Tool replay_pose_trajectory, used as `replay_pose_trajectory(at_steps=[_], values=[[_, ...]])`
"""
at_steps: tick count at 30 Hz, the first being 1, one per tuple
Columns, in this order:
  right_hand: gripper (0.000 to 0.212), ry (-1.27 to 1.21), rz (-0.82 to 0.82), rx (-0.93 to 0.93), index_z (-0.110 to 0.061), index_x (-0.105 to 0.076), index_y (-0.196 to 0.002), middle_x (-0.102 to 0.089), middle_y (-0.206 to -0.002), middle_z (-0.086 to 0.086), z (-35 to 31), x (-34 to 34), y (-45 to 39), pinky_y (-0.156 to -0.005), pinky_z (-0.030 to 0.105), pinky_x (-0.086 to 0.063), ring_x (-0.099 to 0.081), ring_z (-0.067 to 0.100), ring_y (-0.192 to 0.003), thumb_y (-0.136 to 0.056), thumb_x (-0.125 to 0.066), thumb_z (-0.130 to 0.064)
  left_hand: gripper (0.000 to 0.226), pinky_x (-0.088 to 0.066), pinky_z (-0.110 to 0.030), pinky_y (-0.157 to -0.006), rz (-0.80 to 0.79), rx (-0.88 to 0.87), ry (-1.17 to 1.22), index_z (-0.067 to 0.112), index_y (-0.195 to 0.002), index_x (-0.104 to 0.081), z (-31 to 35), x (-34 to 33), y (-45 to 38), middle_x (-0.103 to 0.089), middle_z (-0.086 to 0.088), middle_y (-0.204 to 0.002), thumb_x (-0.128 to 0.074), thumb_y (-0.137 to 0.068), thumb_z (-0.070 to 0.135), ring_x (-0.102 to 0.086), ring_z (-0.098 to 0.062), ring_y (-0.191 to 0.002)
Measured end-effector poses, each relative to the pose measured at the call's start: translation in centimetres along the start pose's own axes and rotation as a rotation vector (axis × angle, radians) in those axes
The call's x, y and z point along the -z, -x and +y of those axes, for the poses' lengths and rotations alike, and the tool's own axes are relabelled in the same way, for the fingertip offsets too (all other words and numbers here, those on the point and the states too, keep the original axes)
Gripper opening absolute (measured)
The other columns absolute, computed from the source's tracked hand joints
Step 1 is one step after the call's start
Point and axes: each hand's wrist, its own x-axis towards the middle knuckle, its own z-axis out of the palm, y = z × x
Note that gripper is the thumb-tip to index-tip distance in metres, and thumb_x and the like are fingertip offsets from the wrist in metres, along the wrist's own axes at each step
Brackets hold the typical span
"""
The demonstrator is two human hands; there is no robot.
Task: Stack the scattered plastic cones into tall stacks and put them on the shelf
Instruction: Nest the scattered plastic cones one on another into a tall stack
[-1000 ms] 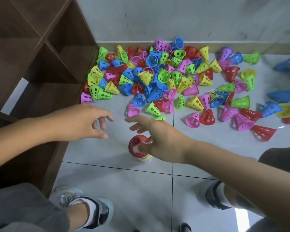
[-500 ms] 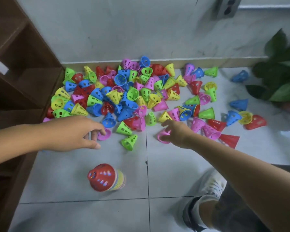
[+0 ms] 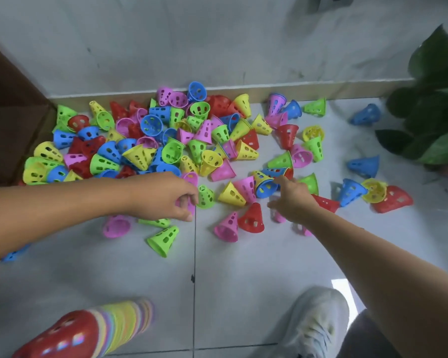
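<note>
Our left hand (image 3: 163, 196) has its grip curled round a pink cone (image 3: 190, 202) at the near edge of the cone pile (image 3: 150, 140). Our right hand (image 3: 292, 200) reaches with fingers spread and loose, holding nothing, its fingertips at a blue cone (image 3: 265, 187). From the hands, the pile spreads toward 12 o'clock along the wall. A red-topped stack (image 3: 88, 329) stands on the floor (image 3: 243, 275) at 7 o'clock. A grey shoe (image 3: 311, 324) sits at 5 o'clock, a plant (image 3: 435, 109) at 2 o'clock.
</note>
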Motion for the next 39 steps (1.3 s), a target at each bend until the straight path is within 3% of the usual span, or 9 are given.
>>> replay_pose_trajectory(at_steps=[8, 13, 20, 23, 26, 28, 32, 35, 39], values=[[0.069, -0.069, -0.007, -0.025, -0.024, -0.042, -0.144, -0.055, -0.123, 0.014, 3.8, -0.2, -7.3, -0.068, 0.033, -0.05, -0.06, 0.029, -0.096, -0.084, -0.075, -0.029, 0.035, -0.042, -0.013, -0.069, -0.129, -0.01, -0.086, 0.025, -0.123, -0.06, 0.1, 0.0, -9.2, -0.063, 0.015, -0.111, -0.066, -0.094, 0.043, -0.053, 0.008, -0.076], [0.074, -0.106, -0.108, 0.003, -0.03, -0.042, -0.145, -0.063, -0.122, 0.01, 3.6, -1.9, -9.8, -0.085, 0.039, -0.056, -0.063, 0.03, -0.102, -0.08, -0.079, -0.027, 0.04, -0.037, -0.012, -0.065, -0.088, 0.025, -0.017, 0.025, -0.129, -0.058, -0.7, 0.3, -13.2, -0.06, 0.01, -0.119, -0.066, -0.094, 0.042, -0.053, 0.004, -0.081], [0.038, -0.272, 0.005, 0.051, -0.02, -0.062, -0.129, -0.061, -0.113, 0.005, 4.8, -3.3, -12.3, -0.08, 0.026, -0.042, -0.053, 0.021, -0.092, -0.092, -0.065, -0.012, 0.062, -0.051, -0.039, -0.092, -0.03, 0.144, 0.152, 0.03, -0.145, -0.041, -2.5, -4.4, -18.2, -0.055, -0.006, -0.134, -0.071, -0.092, 0.037, -0.061, -0.028, -0.114], [0.032, -0.317, 0.065, 0.044, -0.021, -0.068, -0.122, -0.059, -0.108, 0.004, 5.1, -3.7, -13.0, -0.08, 0.027, -0.045, -0.055, 0.022, -0.091, -0.091, -0.067, -0.014, 0.057, -0.053, -0.022, -0.071, 0.005, 0.211, 0.223, 0.023, -0.143, -0.045, -2.6, -6.2, -19.5, -0.063, -0.004, -0.118, -0.072, -0.092, 0.03, -0.065, -0.017, -0.085], [0.021, -0.351, 0.096, 0.093, -0.017, -0.076, -0.107, -0.059, -0.093, 0.0, 5.3, -3.7, -13.3, -0.073, 0.024, -0.039, -0.053, 0.018, -0.086, -0.087, -0.074, -0.017, 0.046, -0.034, -0.006, -0.044, 0.118, 0.26, 0.315, 0.012, -0.129, -0.058, -2.3, -7.0, -20.6, -0.062, 0.004, -0.091, -0.077, -0.088, 0.02, -0.048, 0.002, -0.056], [0.011, -0.381, 0.11, 0.132, -0.017, -0.077, -0.096, -0.06, -0.078, 0.003, 5.5, -3.5, -13.6, -0.063, 0.027, -0.036, -0.053, 0.019, -0.076, -0.085, -0.077, -0.021, 0.043, -0.036, -0.008, -0.047, 0.172, 0.282, 0.338, 0.011, -0.124, -0.061, -2.0, -7.0, -20.7, -0.058, 0.006, -0.086, -0.079, -0.086, 0.015, -0.051, -0.002, -0.062], [0.006, -0.539, 0.116, 0.113, -0.019, -0.077, -0.088, -0.056, -0.064, 0.002, 5.3, -3.0, -13.8, -0.06, 0.029, -0.041, -0.048, 0.016, -0.059, -0.083, -0.081, -0.02, 0.045, -0.055, -0.032, -0.08, 0.194, 0.246, 0.279, 0.019, -0.126, -0.064, -1.6, -5.7, -19.3, -0.061, 0.007, -0.088, -0.081, -0.084, 0.016, -0.066, -0.018, -0.091], [0.01, -0.7, 0.113, 0.099, -0.008, -0.076, -0.087, -0.057, -0.062, 0.008, 4.1, -2.0, -13.8, -0.059, 0.038, -0.048, -0.049, 0.02, -0.053, -0.082, -0.082, -0.014, 0.045, -0.052, -0.028, -0.072, 0.173, 0.181, 0.27, 0.022, -0.125, -0.063, -1.3, -3.4, -16.6, -0.062, 0.006, -0.087, -0.082, -0.084, 0.019, -0.063, -0.013, -0.079], [0.009, -0.798, 0.085, 0.158, -0.004, -0.072, -0.082, -0.055, -0.056, 0.008, 1.4, -0.3, -12.5, -0.044, 0.018, -0.044, -0.045, 0.005, -0.037, -0.084, -0.078, -0.01, 0.039, -0.044, -0.015, -0.06, 0.13, 0.093, 0.244, 0.021, -0.121, -0.066, -1.1, 0.5, -11.5, -0.068, 0.007, -0.081, -0.08, -0.085, 0.016, -0.06, 0.004, -0.064]])
